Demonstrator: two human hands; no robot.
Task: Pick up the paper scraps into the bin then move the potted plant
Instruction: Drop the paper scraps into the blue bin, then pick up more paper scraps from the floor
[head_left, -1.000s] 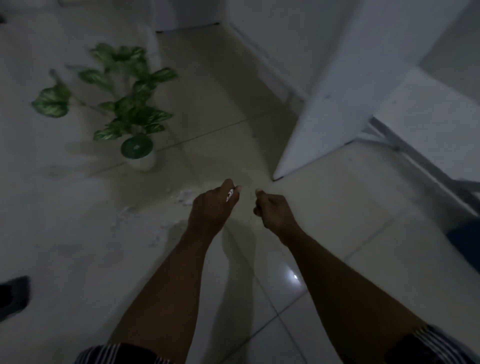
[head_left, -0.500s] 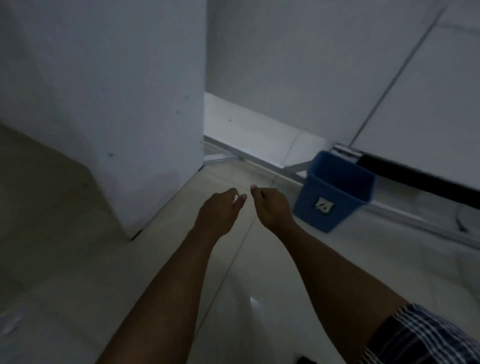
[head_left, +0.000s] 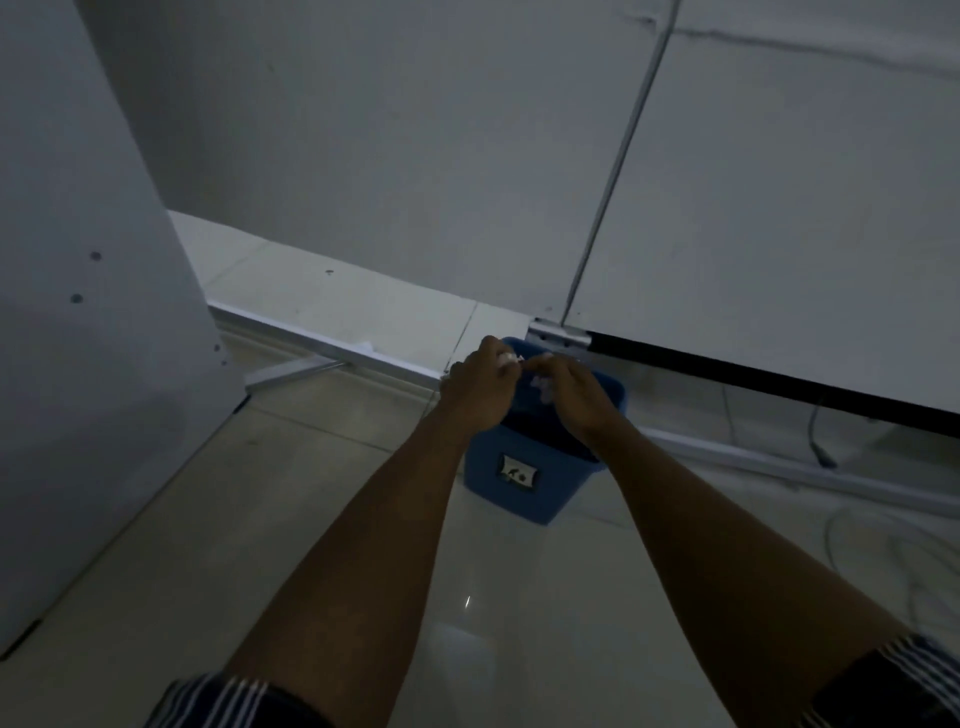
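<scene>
A blue plastic bin (head_left: 524, 480) with a small white label stands on the tiled floor by the wall. Both my hands hover over its opening. My left hand (head_left: 480, 387) is closed around white paper scraps (head_left: 506, 359) that show at its fingertips. My right hand (head_left: 574, 392) is beside it, fingers pinched, touching the scraps at the left hand. A few pale scraps (head_left: 541, 387) show between the hands, inside or above the bin. The potted plant is out of view.
A white cabinet panel (head_left: 88, 322) rises at the left. A white wall and a door with a metal hinge (head_left: 558, 332) stand behind the bin. Cables (head_left: 821, 447) lie on the floor at the right. Glossy tiles spread in front.
The view has swung right from the plant to the bin. Both hands have moved forward and now sit over the bin's opening, still holding scraps.
</scene>
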